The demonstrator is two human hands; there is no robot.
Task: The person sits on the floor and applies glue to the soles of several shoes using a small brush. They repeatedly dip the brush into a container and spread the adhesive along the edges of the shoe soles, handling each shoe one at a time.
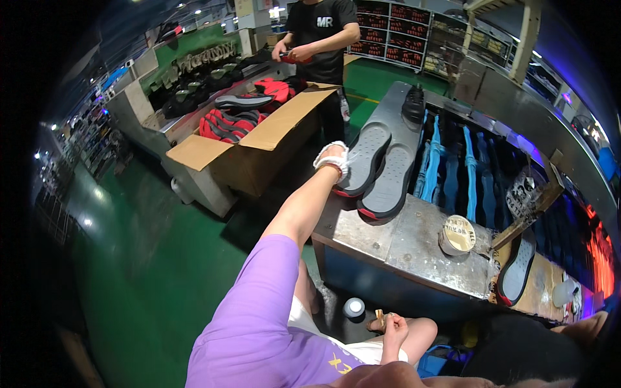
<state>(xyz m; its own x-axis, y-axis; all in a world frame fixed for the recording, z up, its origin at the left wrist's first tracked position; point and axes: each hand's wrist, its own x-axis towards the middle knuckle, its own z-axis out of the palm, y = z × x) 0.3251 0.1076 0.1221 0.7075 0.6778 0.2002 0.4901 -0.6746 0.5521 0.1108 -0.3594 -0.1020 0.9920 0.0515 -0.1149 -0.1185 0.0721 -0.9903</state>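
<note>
Left hand (332,159) was at a grey sole (370,147) on the bench (352,223), grip unclear; right hand (394,330) was curled closed.

Gap between soles (391,176) and tub (457,237)

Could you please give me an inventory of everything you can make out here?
Metal table: 1, grey, right of centre
Grey soles: 3, red-and-black edges, two on the table, one farther right
Shoe: at least 1, black, table's far end
Tub: 1, pale, table's near part
Strips: several, blue, right of the table
Cardboard box: 1, brown, left of the table
Boxed soles: many, mostly red and black, in the box
Co-worker: 1, black shirt, behind the box
Left hand: 1, white covering, at the left sole
Right hand: 1, bare, near the lap
</note>
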